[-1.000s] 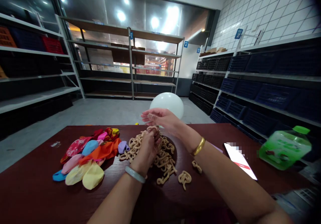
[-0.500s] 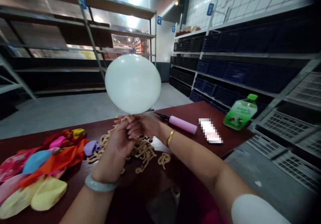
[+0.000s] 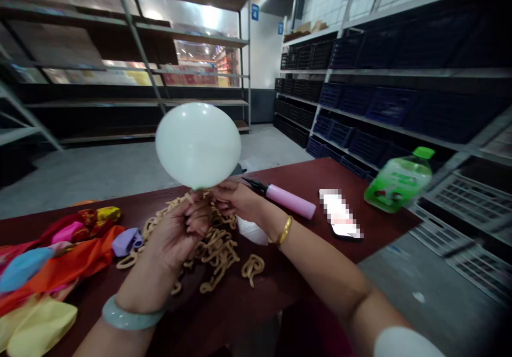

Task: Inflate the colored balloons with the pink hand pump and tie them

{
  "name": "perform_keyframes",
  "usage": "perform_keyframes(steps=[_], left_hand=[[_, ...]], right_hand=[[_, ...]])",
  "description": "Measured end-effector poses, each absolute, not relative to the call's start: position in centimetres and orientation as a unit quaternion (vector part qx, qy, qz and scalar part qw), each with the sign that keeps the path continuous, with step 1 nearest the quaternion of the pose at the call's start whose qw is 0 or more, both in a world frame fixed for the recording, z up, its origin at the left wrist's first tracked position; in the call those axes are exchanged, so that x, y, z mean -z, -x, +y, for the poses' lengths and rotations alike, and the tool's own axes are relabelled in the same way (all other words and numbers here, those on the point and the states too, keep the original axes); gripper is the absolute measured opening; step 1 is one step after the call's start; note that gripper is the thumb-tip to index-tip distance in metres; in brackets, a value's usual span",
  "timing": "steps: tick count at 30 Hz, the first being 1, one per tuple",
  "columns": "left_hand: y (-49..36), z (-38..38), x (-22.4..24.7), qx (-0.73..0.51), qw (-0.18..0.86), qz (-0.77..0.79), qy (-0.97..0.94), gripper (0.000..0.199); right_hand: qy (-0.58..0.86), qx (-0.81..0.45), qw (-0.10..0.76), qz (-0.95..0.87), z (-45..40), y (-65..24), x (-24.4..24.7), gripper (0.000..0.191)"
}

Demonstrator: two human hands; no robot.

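Note:
An inflated pale white balloon [image 3: 198, 146] stands upright over the table, its neck pointing down. My left hand [image 3: 182, 229] is closed around the neck just under the balloon. Close against it on the right, my right hand [image 3: 240, 202] has its fingertips pinched at the neck; whatever sits between them is too small to make out. Beneath both hands lies a heap of tan, cord-like loops [image 3: 218, 253], with one tangled loop [image 3: 253, 267] apart from it. A white, finely ridged thing [image 3: 252, 230] shows partly behind my right wrist.
Deflated balloons in several colours [image 3: 60, 261] lie on the left of the dark red table [image 3: 304, 261]. A pink hand pump [image 3: 290, 201], a phone [image 3: 340, 216] and a green-capped bottle [image 3: 400, 181] are to the right. Shelves with dark crates [image 3: 392, 106] stand beyond.
The view has shifted a little. The balloon and both hands sit lower and further left in it. My hands, overlapped before, are now slightly apart at the fingers.

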State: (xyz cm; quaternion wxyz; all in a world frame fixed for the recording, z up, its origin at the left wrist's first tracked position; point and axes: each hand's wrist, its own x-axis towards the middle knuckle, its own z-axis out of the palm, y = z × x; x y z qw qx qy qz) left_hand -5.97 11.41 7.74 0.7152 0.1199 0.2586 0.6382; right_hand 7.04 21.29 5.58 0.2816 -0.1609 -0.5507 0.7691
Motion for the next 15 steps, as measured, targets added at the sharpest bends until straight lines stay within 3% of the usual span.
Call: perform_keyframes(steps=[4,6,12,15], left_hand=[[5.5,12.0,-6.5,-0.681,0.615,0.339,-0.207,0.018],[5.0,12.4,-5.8,-0.701,0.549,0.384,-0.244,0.018],[3.8,12.8,-5.0,-0.743,0.427,0.437,-0.274,0.023],[3.4,12.7,-4.9,-0.756,0.404,0.418,-0.300,0.021]], right_hand=[[0.137,-0.785,0.277,-0.536,20.3,-7.4,-5.6,0.028],[0.181,-0.742,0.316,-0.563,19.8,-7.4,-5.5,0.026],[0.217,-0.344,0.469,-0.784,17.9,-7.7,-5.9,0.003],[0.199,-0.271,0.477,-0.812,17.3,-7.9,-5.8,0.005]])
